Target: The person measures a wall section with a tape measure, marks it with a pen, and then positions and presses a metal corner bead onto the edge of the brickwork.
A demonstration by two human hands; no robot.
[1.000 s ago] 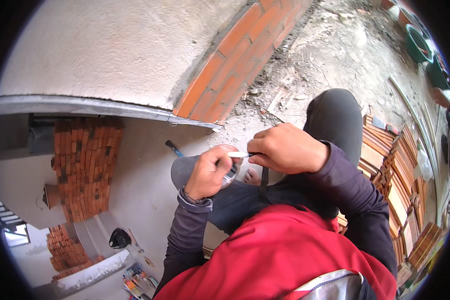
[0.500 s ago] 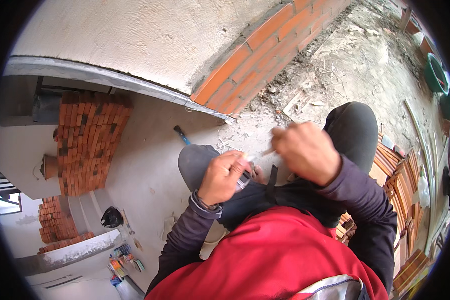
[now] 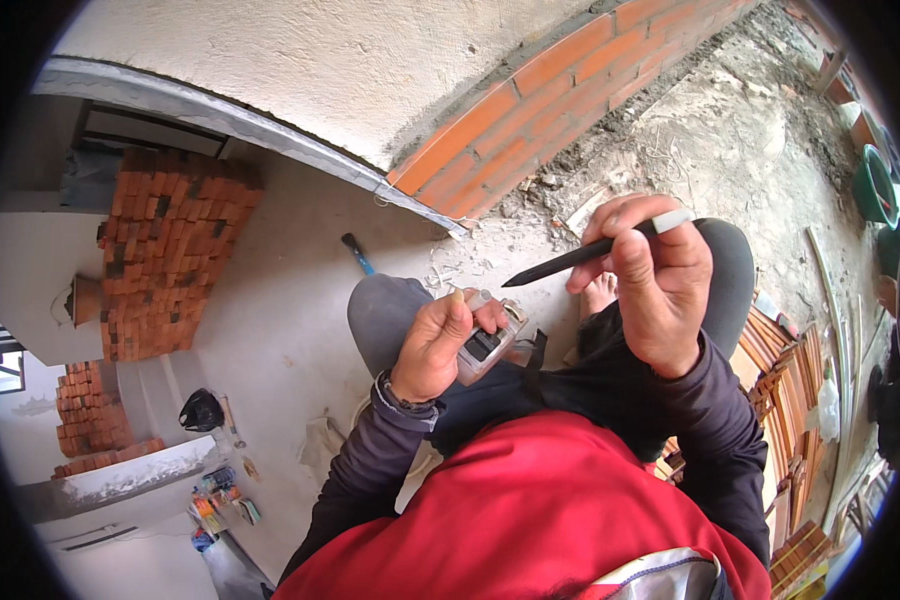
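My right hand (image 3: 665, 300) is closed on a black pointed stick (image 3: 555, 267) with a pale end, like a marker or pencil, its tip pointing left. My left hand (image 3: 432, 345) holds a clear plastic case (image 3: 495, 352) with dark contents, along with a small whitish piece at the fingertips that I cannot make out. Both hands are held apart over my dark-trousered knees and lap. A bare foot (image 3: 598, 293) shows beneath my right hand.
An orange brick wall (image 3: 560, 95) borders the rubble-strewn ground. Brick stacks (image 3: 170, 250) stand at left. A blue-handled tool (image 3: 360, 256) lies by my left knee. Wooden pieces (image 3: 785, 390), long strips (image 3: 832, 300) and green tubs (image 3: 870, 185) are at right. A black bag (image 3: 200, 410) lies lower left.
My right hand has drawn away from the left, up and to the right, turning over, and the black stick now shows in it. More of the plastic case shows in my left hand.
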